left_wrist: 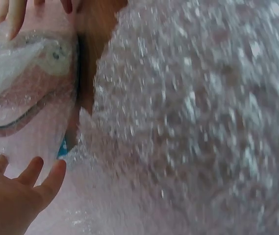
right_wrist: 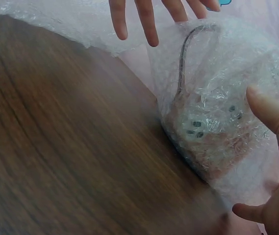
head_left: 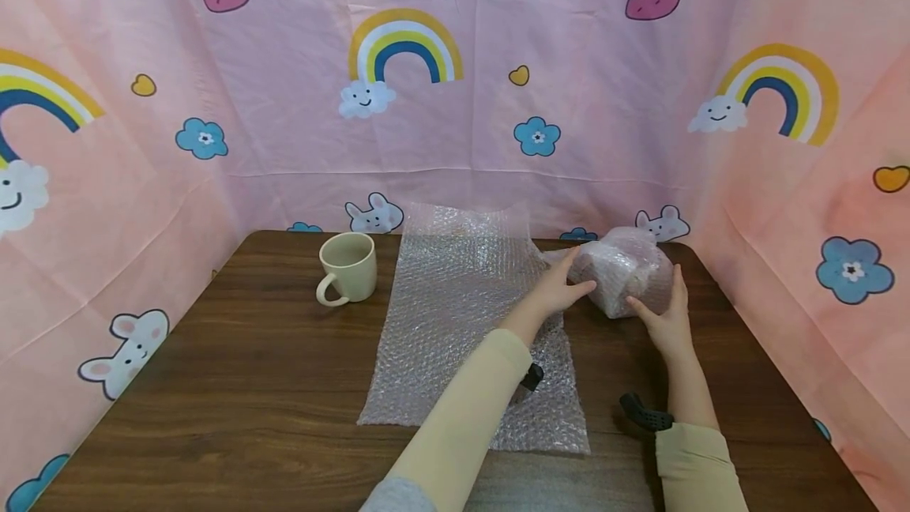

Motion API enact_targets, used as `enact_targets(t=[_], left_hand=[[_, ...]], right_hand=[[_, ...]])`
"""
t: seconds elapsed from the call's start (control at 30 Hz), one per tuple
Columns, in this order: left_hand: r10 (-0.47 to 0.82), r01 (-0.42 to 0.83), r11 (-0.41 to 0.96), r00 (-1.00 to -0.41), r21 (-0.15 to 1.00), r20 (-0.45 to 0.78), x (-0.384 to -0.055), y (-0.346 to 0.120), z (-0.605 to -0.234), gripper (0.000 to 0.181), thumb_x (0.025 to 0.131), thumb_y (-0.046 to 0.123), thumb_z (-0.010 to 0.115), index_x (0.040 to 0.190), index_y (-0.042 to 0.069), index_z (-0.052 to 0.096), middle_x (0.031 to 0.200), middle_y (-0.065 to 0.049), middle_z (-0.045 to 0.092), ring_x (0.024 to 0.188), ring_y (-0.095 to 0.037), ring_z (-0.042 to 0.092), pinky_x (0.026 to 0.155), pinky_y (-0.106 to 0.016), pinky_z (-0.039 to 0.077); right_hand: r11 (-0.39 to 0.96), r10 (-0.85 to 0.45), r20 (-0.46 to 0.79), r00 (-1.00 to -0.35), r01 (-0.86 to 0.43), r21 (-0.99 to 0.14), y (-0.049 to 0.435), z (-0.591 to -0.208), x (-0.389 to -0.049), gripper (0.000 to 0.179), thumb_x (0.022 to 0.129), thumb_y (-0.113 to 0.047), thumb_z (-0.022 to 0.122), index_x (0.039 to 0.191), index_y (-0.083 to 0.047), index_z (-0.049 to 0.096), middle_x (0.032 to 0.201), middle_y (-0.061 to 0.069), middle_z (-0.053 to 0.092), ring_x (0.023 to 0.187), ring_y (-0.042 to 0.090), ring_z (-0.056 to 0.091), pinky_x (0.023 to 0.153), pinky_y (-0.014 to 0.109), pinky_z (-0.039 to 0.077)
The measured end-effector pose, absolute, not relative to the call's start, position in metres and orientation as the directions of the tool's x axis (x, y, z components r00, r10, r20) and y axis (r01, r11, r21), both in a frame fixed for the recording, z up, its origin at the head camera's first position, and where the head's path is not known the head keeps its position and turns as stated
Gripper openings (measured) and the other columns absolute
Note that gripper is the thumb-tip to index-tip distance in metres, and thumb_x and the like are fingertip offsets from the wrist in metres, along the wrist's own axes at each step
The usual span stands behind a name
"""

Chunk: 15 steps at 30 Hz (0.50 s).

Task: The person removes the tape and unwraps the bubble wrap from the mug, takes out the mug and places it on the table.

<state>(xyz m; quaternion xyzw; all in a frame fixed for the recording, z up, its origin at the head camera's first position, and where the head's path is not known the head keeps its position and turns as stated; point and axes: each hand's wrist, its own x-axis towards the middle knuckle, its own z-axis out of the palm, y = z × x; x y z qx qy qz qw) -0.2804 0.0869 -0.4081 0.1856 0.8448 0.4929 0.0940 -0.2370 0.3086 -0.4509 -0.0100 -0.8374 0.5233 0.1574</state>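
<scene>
A bundle in bubble wrap [head_left: 617,279] sits at the back right corner of the table. Through the wrap in the right wrist view, a pinkish thing with small dark marks and a dark curved edge shows [right_wrist: 213,127]. My left hand [head_left: 550,291] is at the bundle's left side, its fingers spread. On the right side my right hand [head_left: 668,326] has its thumb and fingers extended apart, thumb over the bundle's front. A flat sheet of bubble wrap [head_left: 455,322] lies under my left forearm.
A cream mug [head_left: 350,265] stands upright left of the sheet, its handle toward the front left. Patterned pink cloth [head_left: 469,141] hangs behind the brown wooden table [head_left: 235,385] and at both sides. The sheet's far end reaches past the table's back edge.
</scene>
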Motion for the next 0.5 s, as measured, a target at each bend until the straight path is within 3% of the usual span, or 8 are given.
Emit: enact_targets(t=[0.2,0.5], left_hand=[[0.380,0.189,0.445,-0.925,0.875,0.006,-0.277,0.093,-0.408,0.069,0.097,0.034,0.057,0.154,0.029,0.019,0.155,0.002,0.027,0.138,-0.025,0.031,0.106,-0.047,0.032],[0.338,0.153,0.456,-0.941,0.877,-0.012,-0.276,0.100,-0.410,0.068,0.097,0.033,0.058,0.154,0.031,0.020,0.151,-0.002,0.035,0.131,-0.028,0.041,0.100,-0.046,0.039]], right_hand=[[0.431,0.143,0.211,-0.967,-0.131,-0.893,0.308,-0.450,-0.237,0.097,0.092,-0.028,0.066,0.154,-0.020,-0.009,0.159,0.013,-0.009,0.141,0.038,-0.011,0.106,0.064,-0.005],[0.400,0.146,0.232,-0.962,-0.157,-0.903,0.303,-0.452,-0.238,0.092,0.093,-0.021,0.065,0.155,-0.016,-0.002,0.159,0.016,0.000,0.142,0.039,0.001,0.109,0.061,0.003]])
